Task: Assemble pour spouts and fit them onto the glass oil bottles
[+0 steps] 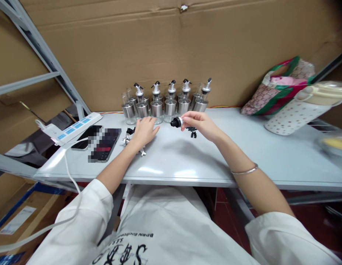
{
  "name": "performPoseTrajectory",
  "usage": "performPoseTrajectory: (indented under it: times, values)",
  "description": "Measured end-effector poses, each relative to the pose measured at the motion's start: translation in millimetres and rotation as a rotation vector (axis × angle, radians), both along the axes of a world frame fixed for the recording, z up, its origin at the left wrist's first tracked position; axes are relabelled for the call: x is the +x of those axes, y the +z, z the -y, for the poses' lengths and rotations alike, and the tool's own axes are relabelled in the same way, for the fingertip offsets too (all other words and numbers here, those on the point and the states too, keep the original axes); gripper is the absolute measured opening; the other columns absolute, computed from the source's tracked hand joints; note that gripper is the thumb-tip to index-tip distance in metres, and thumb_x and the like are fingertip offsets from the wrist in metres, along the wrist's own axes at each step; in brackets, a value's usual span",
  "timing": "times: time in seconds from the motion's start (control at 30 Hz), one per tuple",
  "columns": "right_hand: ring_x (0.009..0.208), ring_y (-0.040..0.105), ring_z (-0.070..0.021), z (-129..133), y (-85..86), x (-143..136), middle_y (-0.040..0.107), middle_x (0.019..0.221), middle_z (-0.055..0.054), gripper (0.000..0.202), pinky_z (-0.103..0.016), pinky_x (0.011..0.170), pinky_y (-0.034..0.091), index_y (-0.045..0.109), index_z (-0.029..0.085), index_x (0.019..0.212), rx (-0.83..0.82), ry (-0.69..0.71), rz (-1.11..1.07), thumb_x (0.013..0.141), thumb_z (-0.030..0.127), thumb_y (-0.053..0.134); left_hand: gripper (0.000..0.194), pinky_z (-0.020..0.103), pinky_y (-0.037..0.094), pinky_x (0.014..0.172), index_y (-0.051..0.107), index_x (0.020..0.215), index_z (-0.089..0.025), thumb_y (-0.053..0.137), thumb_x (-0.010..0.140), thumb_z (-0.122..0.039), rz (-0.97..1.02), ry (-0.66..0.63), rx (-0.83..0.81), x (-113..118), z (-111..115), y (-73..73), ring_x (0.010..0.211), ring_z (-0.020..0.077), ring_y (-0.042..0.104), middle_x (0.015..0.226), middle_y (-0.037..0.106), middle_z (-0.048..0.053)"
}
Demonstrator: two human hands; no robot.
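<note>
At the bottom of the frame, a white cloth shirt (165, 217) with black lettering faces the straight edge of the smooth, glossy pale tabletop (215, 162). Left of centre, the left hand (145, 131) lies palm down, fingers loosely extended and thumb apart, above shiny silvery spout parts (127, 140) that its wrist and fingers partly cover; whether it touches them cannot be told. Near the centre, the right hand (195, 120), below a thin metal bangle (245, 170) on the forearm, pinches a stopper (176, 122) between thumb and fingers by its silvery collar, the ribbed black plug pointing left, clear of the tabletop. Just below that hand sit small black pieces (193, 135). At left are a dark, flat phone (111, 145) and a long white power strip (79, 127). Farther back, cylindrical clear glass bottles with brushed-metal sleeves (170, 107) stand upright in close rows, five bearing spouts with black tips. At right stands a speckled white flask (291, 114); creased brown cardboard (171, 44) fills the top.
</note>
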State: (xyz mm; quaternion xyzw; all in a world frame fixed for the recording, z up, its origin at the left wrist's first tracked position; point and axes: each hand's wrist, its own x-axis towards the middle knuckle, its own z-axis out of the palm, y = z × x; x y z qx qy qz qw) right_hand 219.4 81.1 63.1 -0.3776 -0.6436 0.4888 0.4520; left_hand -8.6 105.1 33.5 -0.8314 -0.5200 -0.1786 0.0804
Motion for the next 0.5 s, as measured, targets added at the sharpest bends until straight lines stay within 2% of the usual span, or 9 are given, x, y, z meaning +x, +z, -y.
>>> performPoseTrajectory:
  times: [0.07,0.17,0.37,0.5]
  values:
    - [0.065,0.064,-0.0147,0,-0.9,0,0.066,0.064,0.0,0.038,-0.033,0.078,0.052,0.063,0.018,0.078,-0.01,0.023,0.017,0.067,0.052,0.075,0.043,0.045,0.035,0.103,0.051,0.127,-0.015,0.05,0.091,-0.038,0.091,-0.176,0.057,5,5,1.7,0.117,0.0265,0.055,0.125,0.062,0.014]
    - [0.068,0.065,-0.0157,0,-2.5,0,0.068,0.067,-0.001,0.037,-0.034,0.079,0.051,0.063,0.018,0.081,-0.034,0.091,0.047,0.07,0.052,0.073,0.044,0.044,0.028,0.109,0.051,0.125,-0.016,0.048,0.092,-0.045,0.168,-0.385,0.124,13,14,3.2,0.115,0.023,0.056,0.124,0.063,0.011]
    - [0.072,0.065,-0.0164,-3,-7.8,-1,0.067,0.071,-0.002,0.033,-0.035,0.079,0.05,0.063,0.018,0.083,-0.034,0.179,0.123,0.074,0.05,0.069,0.036,0.042,0.034,0.104,0.056,0.113,-0.016,0.046,0.093,-0.043,0.217,-0.445,0.143,18,19,0.7,0.103,0.022,0.062,0.109,0.069,0.011]
    - [0.076,0.058,-0.0144,-5,-10.7,-1,0.064,0.084,-0.002,0.028,-0.031,0.075,0.046,0.065,0.019,0.088,0.108,0.063,0.23,0.073,0.043,0.07,0.032,0.041,0.035,0.103,0.056,0.106,-0.016,0.054,0.088,-0.041,0.232,-0.464,0.152,19,17,-2.2,0.098,0.0211,0.063,0.104,0.069,0.009]
